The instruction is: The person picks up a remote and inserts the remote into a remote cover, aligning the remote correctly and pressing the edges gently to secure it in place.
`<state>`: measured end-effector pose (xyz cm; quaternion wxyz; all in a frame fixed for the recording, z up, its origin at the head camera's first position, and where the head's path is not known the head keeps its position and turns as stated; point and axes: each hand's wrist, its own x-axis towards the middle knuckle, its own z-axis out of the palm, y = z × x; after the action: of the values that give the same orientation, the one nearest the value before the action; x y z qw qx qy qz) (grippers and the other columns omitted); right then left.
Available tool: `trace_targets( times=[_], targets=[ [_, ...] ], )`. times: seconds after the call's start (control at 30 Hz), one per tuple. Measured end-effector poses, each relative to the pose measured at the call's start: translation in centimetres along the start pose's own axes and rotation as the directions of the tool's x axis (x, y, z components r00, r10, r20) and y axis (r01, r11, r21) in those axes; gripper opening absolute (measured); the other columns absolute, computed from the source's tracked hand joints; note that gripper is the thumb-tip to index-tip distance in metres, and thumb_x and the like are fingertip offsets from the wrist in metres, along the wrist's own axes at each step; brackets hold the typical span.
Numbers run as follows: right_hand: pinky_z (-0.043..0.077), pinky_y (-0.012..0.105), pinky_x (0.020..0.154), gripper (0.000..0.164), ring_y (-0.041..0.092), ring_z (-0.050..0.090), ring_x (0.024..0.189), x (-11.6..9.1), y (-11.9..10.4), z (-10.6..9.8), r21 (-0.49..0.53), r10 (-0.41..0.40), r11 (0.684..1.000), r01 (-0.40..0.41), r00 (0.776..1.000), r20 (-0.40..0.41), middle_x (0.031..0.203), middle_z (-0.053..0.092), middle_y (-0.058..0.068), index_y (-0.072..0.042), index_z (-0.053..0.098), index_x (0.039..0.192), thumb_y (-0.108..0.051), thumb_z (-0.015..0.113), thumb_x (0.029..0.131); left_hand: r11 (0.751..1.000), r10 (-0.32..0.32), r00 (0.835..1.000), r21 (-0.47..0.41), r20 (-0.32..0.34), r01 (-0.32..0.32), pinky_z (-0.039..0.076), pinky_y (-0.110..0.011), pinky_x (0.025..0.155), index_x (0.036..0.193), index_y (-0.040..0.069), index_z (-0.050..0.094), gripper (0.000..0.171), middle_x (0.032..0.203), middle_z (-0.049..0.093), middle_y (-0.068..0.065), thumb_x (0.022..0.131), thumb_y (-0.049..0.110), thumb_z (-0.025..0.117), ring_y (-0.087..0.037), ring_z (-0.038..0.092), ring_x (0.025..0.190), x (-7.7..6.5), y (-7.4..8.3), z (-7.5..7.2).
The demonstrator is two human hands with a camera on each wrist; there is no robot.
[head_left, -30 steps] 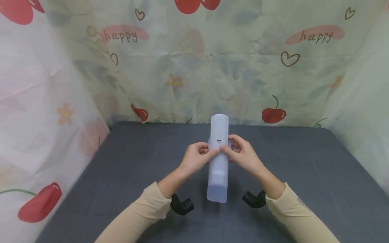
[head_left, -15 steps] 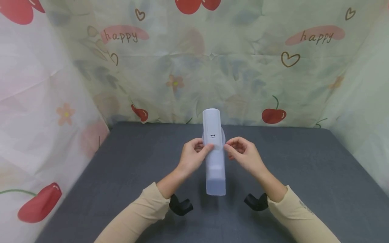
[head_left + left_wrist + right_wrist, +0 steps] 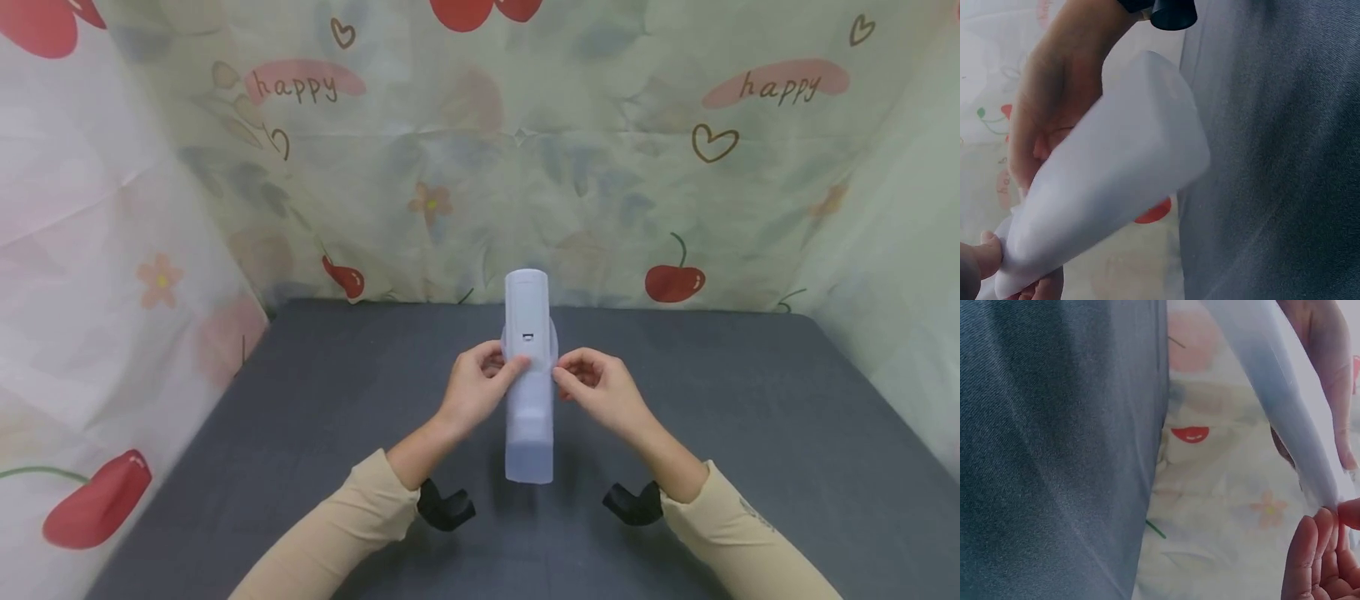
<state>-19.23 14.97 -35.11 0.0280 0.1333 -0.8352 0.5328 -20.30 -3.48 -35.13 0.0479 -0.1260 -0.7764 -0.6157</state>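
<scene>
A long white plastic device [image 3: 530,408] with a small port slot on its near face is held up over the table. A rounded part sticks out behind it at both sides, and its lower end looks translucent. My left hand [image 3: 476,385] grips it by the left side, thumb across the near face and fingers behind. At its right edge my right hand [image 3: 597,385] pinches with thumb and fingertips. In the left wrist view the wide lower end of the device [image 3: 1119,150] fills the middle. The right wrist view shows the thumb and fingertips of the right hand [image 3: 1329,562] meeting at the device's edge.
A dark grey cloth [image 3: 360,400] covers the table. Patterned curtains [image 3: 517,183] with cherries and "happy" lettering hang at the back and sides. Black mounts [image 3: 447,508] stick out from both wrists, below the hands.
My right thumb has gone from the device's near face to its right edge. The device has shifted slightly left and up, while the left hand keeps its grip.
</scene>
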Motion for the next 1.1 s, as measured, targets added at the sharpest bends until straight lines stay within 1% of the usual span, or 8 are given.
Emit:
trace_targets(
  times=[0.17,0.33,0.43,0.5,0.7,0.8,0.87,1.1],
  targets=[
    [0.053,0.026,0.063,0.014,0.007,0.056,0.064,0.0,-0.2,0.4,-0.004,-0.027,1.0,0.027,0.999,-0.039,0.081,0.061,0.015,0.005,0.059,0.096,-0.008,0.058,0.091,0.999,0.032,0.999,0.029,0.037,-0.033,0.048,-0.022,0.059,0.107,-0.001,0.065,0.028,0.093,0.069,-0.02,0.089,0.02,0.064,-0.023,0.067,0.072,0.1,-0.1,-0.1],
    [0.054,0.025,0.063,0.012,0.004,0.057,0.063,-0.1,-0.3,0.6,0.019,-0.067,0.997,0.069,0.995,-0.075,0.082,0.06,0.017,0.007,0.058,0.094,-0.004,0.057,0.091,0.994,0.052,0.996,0.096,0.078,-0.06,0.047,-0.021,0.055,0.106,-0.001,0.064,0.027,0.091,0.069,-0.017,0.089,0.02,0.063,-0.018,0.065,0.067,0.3,0.4,-0.4],
    [0.054,0.022,0.063,0.011,0.003,0.057,0.064,-0.1,-0.4,0.6,0.029,-0.078,0.996,0.081,0.992,-0.103,0.083,0.059,0.019,0.007,0.057,0.095,-0.003,0.057,0.09,0.99,0.044,0.994,0.126,0.101,-0.056,0.045,-0.021,0.053,0.106,0.0,0.063,0.027,0.09,0.069,-0.016,0.09,0.021,0.063,-0.014,0.062,0.063,0.3,0.7,-0.5],
    [0.054,0.023,0.063,0.011,0.005,0.057,0.063,-0.1,-0.4,0.7,0.033,-0.077,0.996,0.081,0.99,-0.122,0.083,0.059,0.019,0.007,0.057,0.094,-0.002,0.057,0.09,0.989,0.037,0.993,0.135,0.115,-0.053,0.043,-0.021,0.052,0.106,0.0,0.063,0.027,0.09,0.068,-0.016,0.09,0.022,0.063,-0.013,0.06,0.061,0.3,0.9,-0.6],
    [0.052,0.019,0.062,0.01,0.016,0.06,0.065,-0.1,-0.5,0.9,0.03,-0.068,0.997,0.074,0.984,-0.163,0.084,0.06,0.02,0.007,0.058,0.093,-0.003,0.057,0.09,0.989,0.011,0.99,0.143,0.143,-0.032,0.043,-0.021,0.052,0.109,0.001,0.062,0.029,0.093,0.068,-0.016,0.091,0.023,0.062,-0.013,0.062,0.062,0.3,1.0,-0.6],
    [0.052,0.018,0.062,0.01,0.018,0.06,0.065,0.0,-0.6,1.0,0.027,-0.062,0.997,0.068,0.982,-0.177,0.083,0.06,0.021,0.007,0.059,0.092,-0.002,0.057,0.09,0.988,0.005,0.989,0.15,0.148,-0.027,0.043,-0.021,0.051,0.11,0.001,0.062,0.03,0.092,0.068,-0.016,0.091,0.024,0.061,-0.013,0.061,0.06,0.3,0.9,-0.6],
    [0.052,0.018,0.062,0.01,0.017,0.06,0.065,0.0,-0.5,1.1,0.025,-0.054,0.998,0.06,0.981,-0.186,0.083,0.06,0.021,0.007,0.059,0.092,-0.002,0.056,0.09,0.988,0.011,0.988,0.15,0.152,-0.034,0.043,-0.021,0.051,0.111,0.0,0.061,0.031,0.091,0.068,-0.017,0.091,0.024,0.061,-0.012,0.061,0.059,0.3,0.8,-0.6],
    [0.05,0.017,0.061,0.01,0.004,0.056,0.061,0.4,-0.3,1.3,0.014,-0.037,0.999,0.04,0.978,-0.203,0.083,0.06,0.021,0.007,0.059,0.093,-0.002,0.055,0.09,0.987,0.01,0.989,0.158,0.144,-0.033,0.039,-0.019,0.047,0.108,-0.001,0.062,0.029,0.086,0.067,-0.018,0.091,0.022,0.061,-0.008,0.053,0.053,0.3,0.5,-0.4]
  ],
)
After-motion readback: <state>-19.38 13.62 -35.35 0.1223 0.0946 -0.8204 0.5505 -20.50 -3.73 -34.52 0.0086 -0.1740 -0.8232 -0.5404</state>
